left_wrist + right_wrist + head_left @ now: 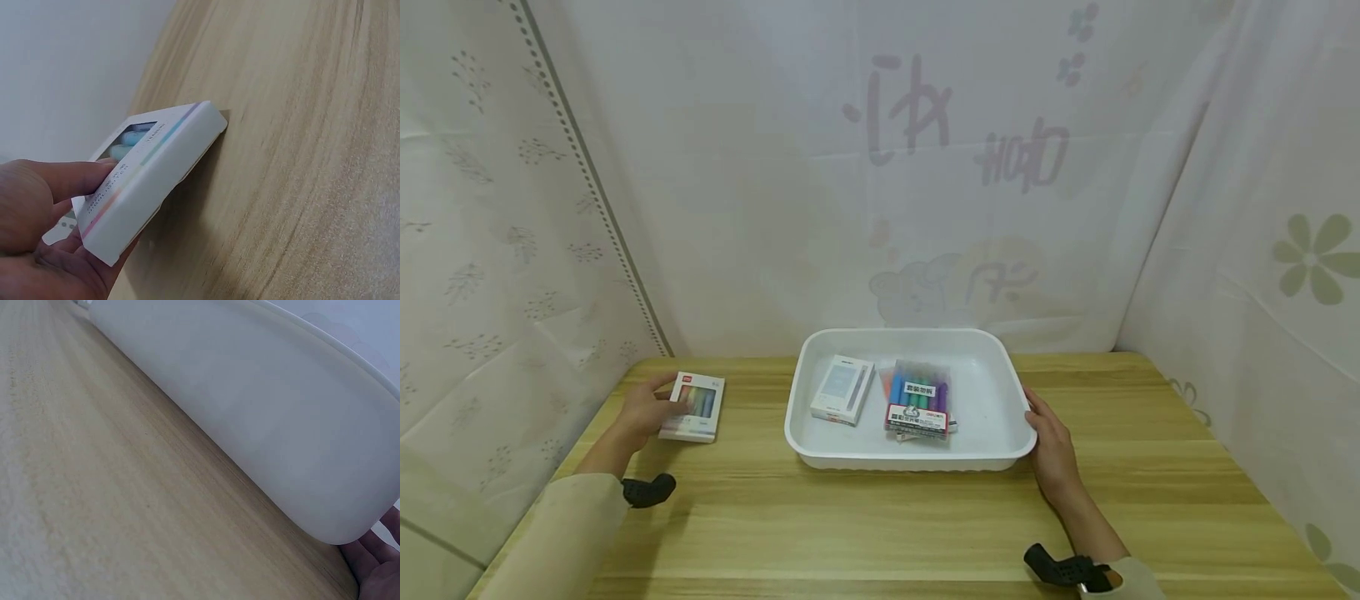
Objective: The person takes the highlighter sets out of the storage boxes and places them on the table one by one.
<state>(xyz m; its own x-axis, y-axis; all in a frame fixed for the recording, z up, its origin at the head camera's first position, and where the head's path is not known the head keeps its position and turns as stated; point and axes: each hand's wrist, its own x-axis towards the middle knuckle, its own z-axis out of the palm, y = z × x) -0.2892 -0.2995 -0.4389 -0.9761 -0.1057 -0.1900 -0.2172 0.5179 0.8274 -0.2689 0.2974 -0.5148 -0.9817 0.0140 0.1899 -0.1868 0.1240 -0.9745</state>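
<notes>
My left hand (646,410) holds a white box of coloured pens (700,408) with a clear window, at the table's left side. In the left wrist view the thumb lies across the window face of the box (147,178) and the fingers are underneath; the box is tilted, close over the tabletop. A white plastic tray (985,450) stands in the middle of the table. At its right end my right hand (1055,446) holds the rim. The right wrist view shows that hand (378,569) partly, at the corner of the tray wall (262,412).
Inside the tray lie a white box (842,390) on the left and a clear pack of coloured markers (919,400), which partly covers other flat items. The wooden table (820,533) has patterned white cloth (760,208) behind it and at both sides.
</notes>
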